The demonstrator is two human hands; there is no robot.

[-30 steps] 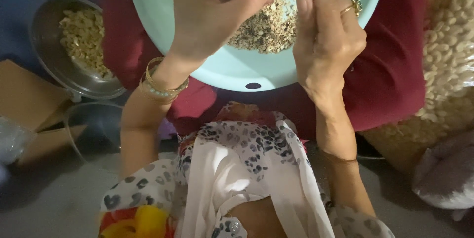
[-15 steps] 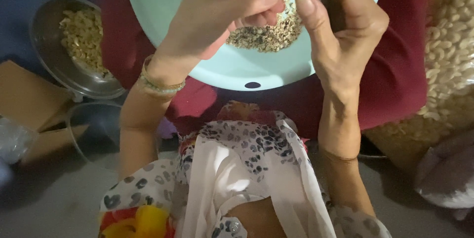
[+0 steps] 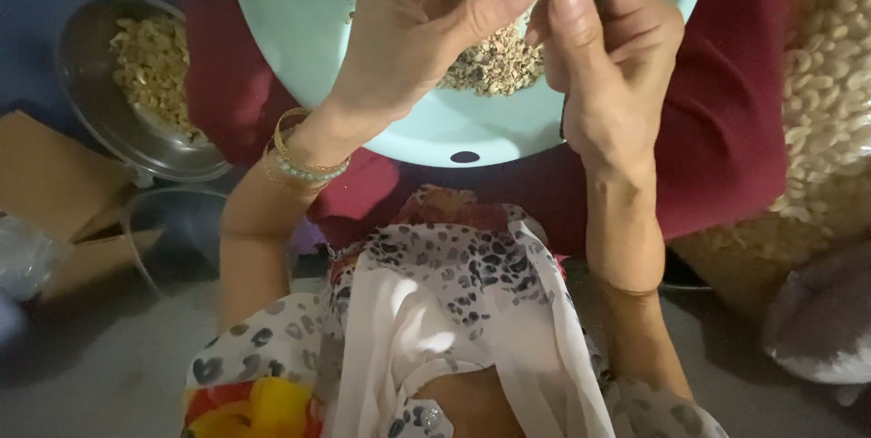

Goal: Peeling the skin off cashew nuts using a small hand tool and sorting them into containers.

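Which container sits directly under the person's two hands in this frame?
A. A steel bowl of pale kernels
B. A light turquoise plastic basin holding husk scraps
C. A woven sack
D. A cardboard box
B: both the left hand and the right hand work over the light turquoise basin, while the steel bowl lies off to the left side.

Grey floor [image 3: 100, 374] (steel bowl [image 3: 100, 120], cardboard [image 3: 54, 184])
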